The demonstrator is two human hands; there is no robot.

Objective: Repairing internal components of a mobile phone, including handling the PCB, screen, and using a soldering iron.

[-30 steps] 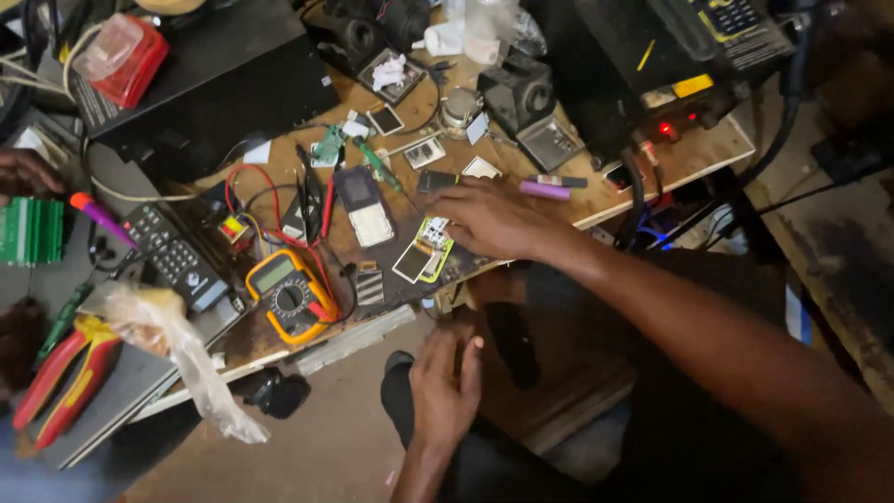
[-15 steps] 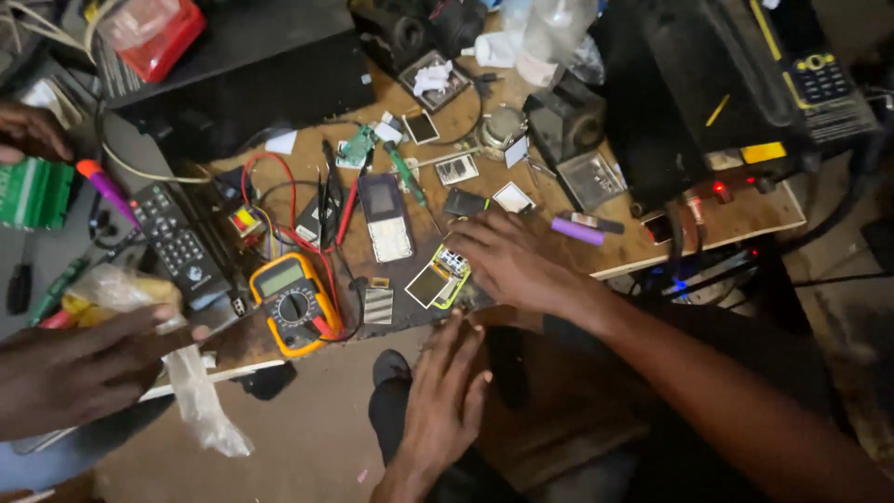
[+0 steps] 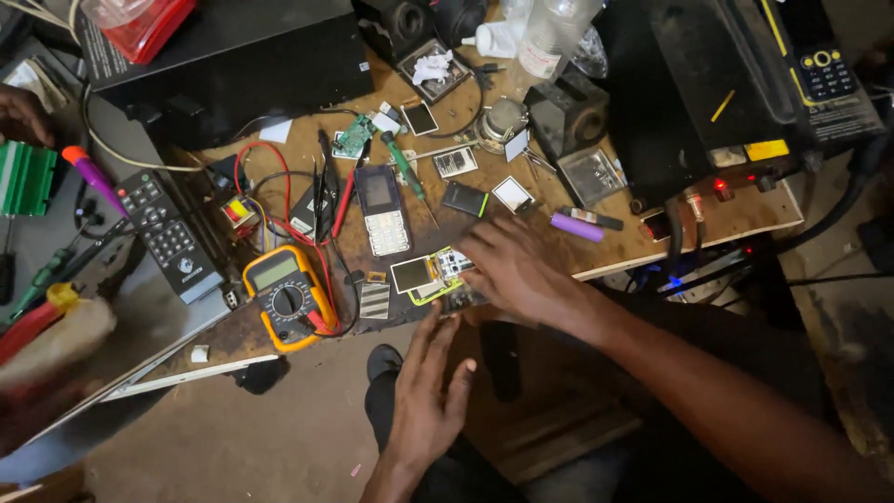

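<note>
Crowding the wooden workbench (image 3: 652, 244) is a litter of parts, and near its front edge lies an opened phone with a yellow-green frame (image 3: 430, 276). The right hand (image 3: 512, 270) rests flat over that phone's right end, fingers spread, gripping nothing that I can see. The left hand (image 3: 428, 391) hovers just below the bench edge, open with fingers loosely apart, empty, its fingertips close under the phone. A yellow multimeter (image 3: 287, 298) sits to the phone's left, a grey keypad phone (image 3: 384, 211) just above.
</note>
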